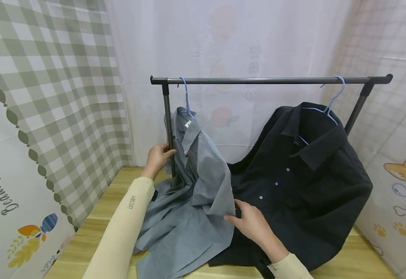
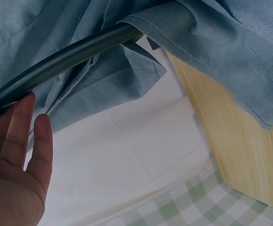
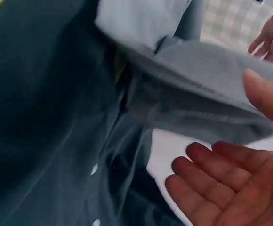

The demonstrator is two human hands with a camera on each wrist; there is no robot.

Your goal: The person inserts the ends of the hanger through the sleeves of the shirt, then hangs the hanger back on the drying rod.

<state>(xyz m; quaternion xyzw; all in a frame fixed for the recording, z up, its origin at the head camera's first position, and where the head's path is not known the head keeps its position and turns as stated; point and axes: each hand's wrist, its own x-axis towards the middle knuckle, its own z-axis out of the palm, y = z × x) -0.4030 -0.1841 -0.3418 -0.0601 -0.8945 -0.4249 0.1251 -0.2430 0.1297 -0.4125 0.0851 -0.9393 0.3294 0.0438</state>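
Note:
A grey button-up shirt hangs from a blue hanger at the left end of a dark metal clothes rack. My left hand holds the rack's left post between thumb and fingers, beside the shirt. In the left wrist view, its fingers lie against the post, and most of the thumb is out of frame. At the grey shirt's right edge is my right hand. In the right wrist view its fingers are spread below the grey cloth, with the thumb apart.
On the rack's right side, a black button-up shirt hangs on another blue hanger, its front spreading toward the grey one. Both shirts drape onto a wood-grain table. Patterned curtains enclose the left, back and right.

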